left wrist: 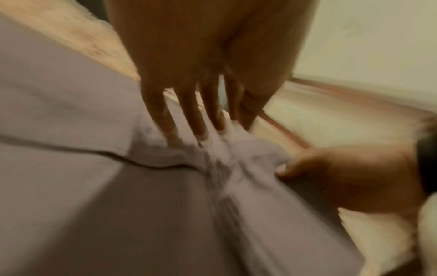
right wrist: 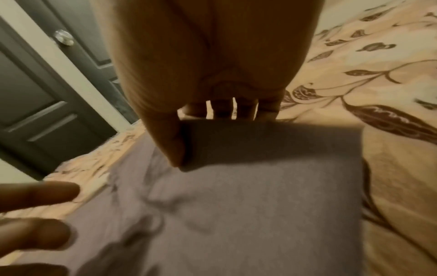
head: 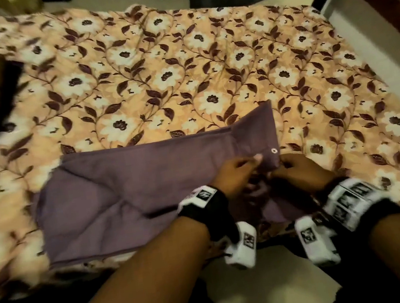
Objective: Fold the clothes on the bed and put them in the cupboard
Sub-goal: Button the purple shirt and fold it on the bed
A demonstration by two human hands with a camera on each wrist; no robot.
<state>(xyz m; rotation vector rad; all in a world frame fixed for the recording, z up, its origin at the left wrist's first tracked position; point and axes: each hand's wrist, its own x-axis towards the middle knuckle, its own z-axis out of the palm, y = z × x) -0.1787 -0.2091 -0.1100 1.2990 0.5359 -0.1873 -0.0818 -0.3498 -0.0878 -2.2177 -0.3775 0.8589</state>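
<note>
Mauve woven trousers lie flat on the floral bedspread. At their metal-snap waistband, the left hand presses with straight fingers. The right hand pinches the edge.

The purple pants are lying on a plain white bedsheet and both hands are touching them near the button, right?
Not quite. The bedsheet is peach with white flowers and dark leaves, as the head view shows. The rest holds: the purple pants lie on it, with the left hand and right hand at the button end.
</note>
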